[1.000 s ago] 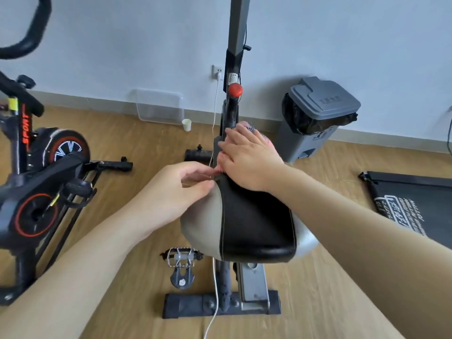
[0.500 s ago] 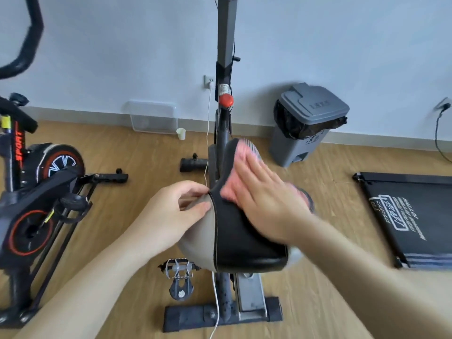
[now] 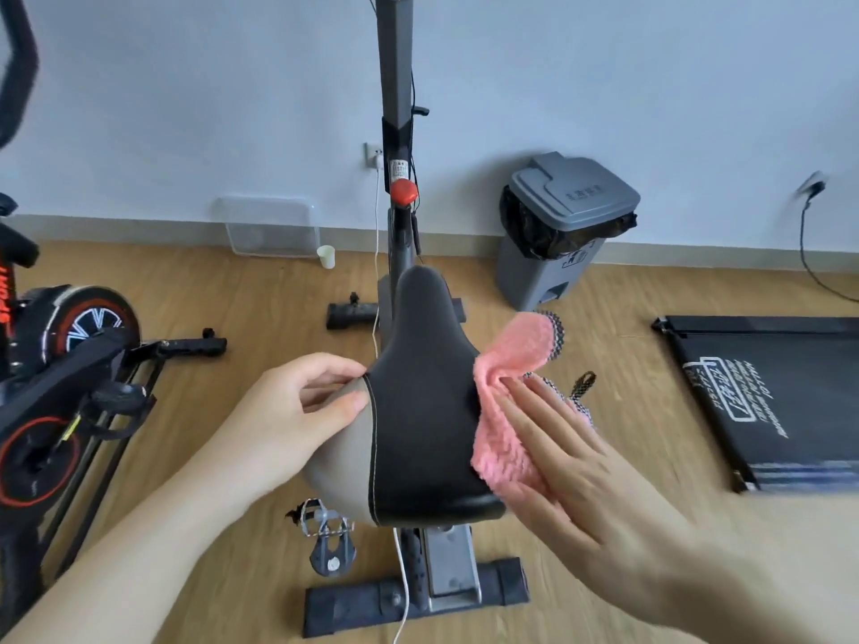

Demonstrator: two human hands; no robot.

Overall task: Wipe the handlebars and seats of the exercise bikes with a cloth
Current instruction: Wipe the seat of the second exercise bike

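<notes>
I see my left hand (image 3: 297, 411) gripping the left edge of the black and grey seat (image 3: 418, 411), fingers (image 3: 346, 402) curled on the grey side panel. My right hand (image 3: 571, 462) lies flat and spread, pressing a pink fluffy cloth (image 3: 506, 411) against the seat's right side; one corner of the cloth sticks up past the fingertips. The seat's bike post (image 3: 397, 86) rises toward the far wall. A second bike (image 3: 69, 364), black with red trim, stands at the left. A grey bin (image 3: 562, 225) sits far right by the wall, and a black treadmill (image 3: 771, 392) lies on the floor at right.
</notes>
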